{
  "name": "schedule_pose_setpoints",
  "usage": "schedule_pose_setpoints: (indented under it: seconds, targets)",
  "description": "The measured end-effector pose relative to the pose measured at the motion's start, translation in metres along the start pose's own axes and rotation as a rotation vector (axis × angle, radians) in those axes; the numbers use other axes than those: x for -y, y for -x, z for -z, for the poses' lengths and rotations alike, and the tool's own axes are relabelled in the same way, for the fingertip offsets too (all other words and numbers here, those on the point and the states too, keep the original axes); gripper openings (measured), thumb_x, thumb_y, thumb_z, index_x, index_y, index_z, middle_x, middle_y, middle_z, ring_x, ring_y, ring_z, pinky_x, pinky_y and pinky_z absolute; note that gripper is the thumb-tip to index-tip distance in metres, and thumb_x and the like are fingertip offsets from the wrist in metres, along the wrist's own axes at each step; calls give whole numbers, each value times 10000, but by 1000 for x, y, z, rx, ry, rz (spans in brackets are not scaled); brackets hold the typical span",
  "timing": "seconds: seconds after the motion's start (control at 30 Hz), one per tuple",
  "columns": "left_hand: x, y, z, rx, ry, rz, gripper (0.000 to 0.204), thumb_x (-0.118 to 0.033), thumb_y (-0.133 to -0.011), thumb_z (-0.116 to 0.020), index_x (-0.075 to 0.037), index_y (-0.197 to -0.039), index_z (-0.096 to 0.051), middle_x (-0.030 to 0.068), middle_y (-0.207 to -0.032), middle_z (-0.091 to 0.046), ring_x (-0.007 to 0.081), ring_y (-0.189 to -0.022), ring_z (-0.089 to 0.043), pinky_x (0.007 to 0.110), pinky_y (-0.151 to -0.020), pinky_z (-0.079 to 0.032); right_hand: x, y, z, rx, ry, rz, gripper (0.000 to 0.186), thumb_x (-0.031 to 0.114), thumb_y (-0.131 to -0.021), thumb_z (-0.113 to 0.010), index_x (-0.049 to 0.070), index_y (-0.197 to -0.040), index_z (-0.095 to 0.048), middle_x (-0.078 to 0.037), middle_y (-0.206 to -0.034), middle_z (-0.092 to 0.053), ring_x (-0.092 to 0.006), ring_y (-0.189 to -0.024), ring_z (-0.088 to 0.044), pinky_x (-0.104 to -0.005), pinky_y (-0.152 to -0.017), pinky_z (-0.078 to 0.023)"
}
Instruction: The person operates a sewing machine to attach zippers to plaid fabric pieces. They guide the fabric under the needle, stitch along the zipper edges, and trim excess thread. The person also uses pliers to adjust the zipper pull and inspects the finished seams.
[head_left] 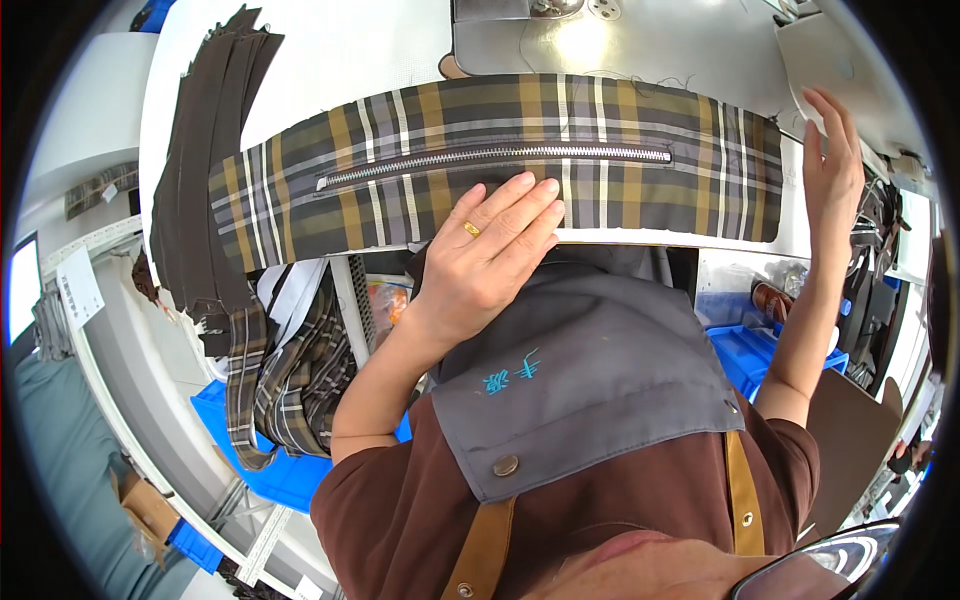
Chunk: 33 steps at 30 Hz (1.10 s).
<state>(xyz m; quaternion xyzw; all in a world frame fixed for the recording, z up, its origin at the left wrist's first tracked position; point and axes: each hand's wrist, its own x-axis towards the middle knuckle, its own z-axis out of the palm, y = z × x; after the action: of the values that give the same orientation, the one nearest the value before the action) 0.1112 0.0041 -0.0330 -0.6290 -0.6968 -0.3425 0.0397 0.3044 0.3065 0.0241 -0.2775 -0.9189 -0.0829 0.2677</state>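
A long plaid fabric panel [690, 200] in olive, black, grey and white lies across the white sewing table. Along its middle runs a metal zipper [480, 157], closed, set into a dark slot. My left hand [492, 240] rests flat on the panel's near edge, just below the zipper, its fingers stretched out and a ring on one of them. Off the panel's right end, my right hand [832, 160] is raised with its fingers apart and nothing in it. A bundle of dark brown fabric strips [205, 170] hangs over the table's left side, partly under the panel's left end.
Beyond the panel lies the sewing machine's metal bed plate [640, 45], with loose threads near it. More plaid pieces [300, 380] hang at lower left over a blue bin [285, 480]. Another blue bin [745, 355] stands under the table at right.
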Motion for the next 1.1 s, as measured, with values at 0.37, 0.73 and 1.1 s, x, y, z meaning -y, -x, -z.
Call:
schedule_pose_setpoints:
  seconds: [0.37, 0.73, 1.1]
  targets:
    - [0, -3, -2, 5, -24, -28, 333, -168, -736, -739, -81, -1049, -668, 22, -1167, -638, 184, -1073, -587, 385, -888, -436, 143, -2, -25, 265, -611, 498, 96, 87, -685, -646, 39, -760, -611, -71, -693, -535, -249, -670, -564, -338, -618, -459]
    - [1, -4, -2, 8, 4, -19, 363, -164, -730, -742, -75, -1073, -665, 30, -1164, -642, 190, -1073, -585, 384, -895, -429, 152, -21, -22, 287, -367, 849, 109, 132, -656, -610, 55, -676, -536, -61, -687, -508, -221, -685, -553, -328, -617, -462]
    - [-2, -9, 2, 33, 18, -3, 276, -120, -764, -730, -81, -1034, -692, 30, -1127, -665, 201, -1078, -604, 374, -932, -419, 134, 32, -4, 394, -688, 399, 707, 324, -730, -733, 55, -1327, -464, -130, -1334, -503, -331, -1234, -479, -460, -1013, -387]
